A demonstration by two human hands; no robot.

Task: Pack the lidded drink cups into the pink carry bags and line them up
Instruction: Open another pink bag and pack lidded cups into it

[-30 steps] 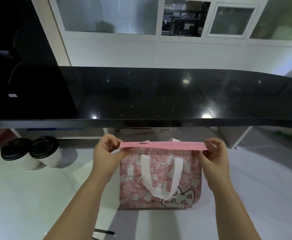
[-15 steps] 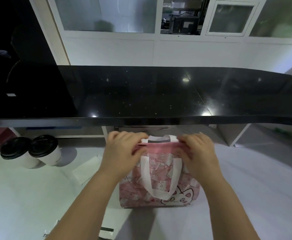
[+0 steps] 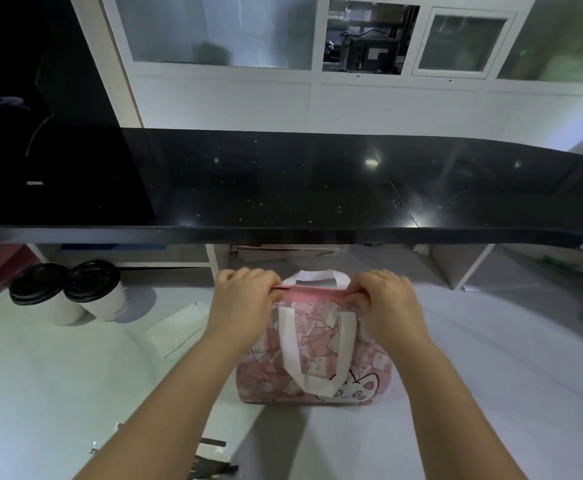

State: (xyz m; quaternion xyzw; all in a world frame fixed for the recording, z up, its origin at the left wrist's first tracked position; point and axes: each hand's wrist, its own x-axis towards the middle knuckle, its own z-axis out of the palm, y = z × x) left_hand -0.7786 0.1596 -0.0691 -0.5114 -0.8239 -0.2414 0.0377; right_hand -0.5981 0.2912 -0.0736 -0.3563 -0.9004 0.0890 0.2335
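Nearest the camera, some dark, glossy scraps lie on the white tabletop; what they are cannot be told.

A pink bag stands upright on the tabletop, straight ahead of the person. It is printed, with a cat face low on the front panel. One white handle hangs loose down the front; the other stands up behind the rim.

The left hand and right hand each grip the bag's pink top rim, one at each side of the mouth. Fingers of both hands are curled tight over the rim fabric, pinching it. Whether the mouth is open or pressed shut cannot be told, nor whether a cup is inside.

Handling judgement: the bag looks like soft, light fabric. The front panel creases and bulges, so it probably will not hold its mouth open alone. The rim or the handles are the sensible places to hold it.

A flat white paper lies to the left of the bag. Farther left, two white cups with black lids stand touching, well apart from the bag. Judgement: thin-walled paper, likely to crush if squeezed, and the contents unknown. They are best held around the body, below the lid, and kept upright.

Beyond, a black shelf overhangs the tabletop.
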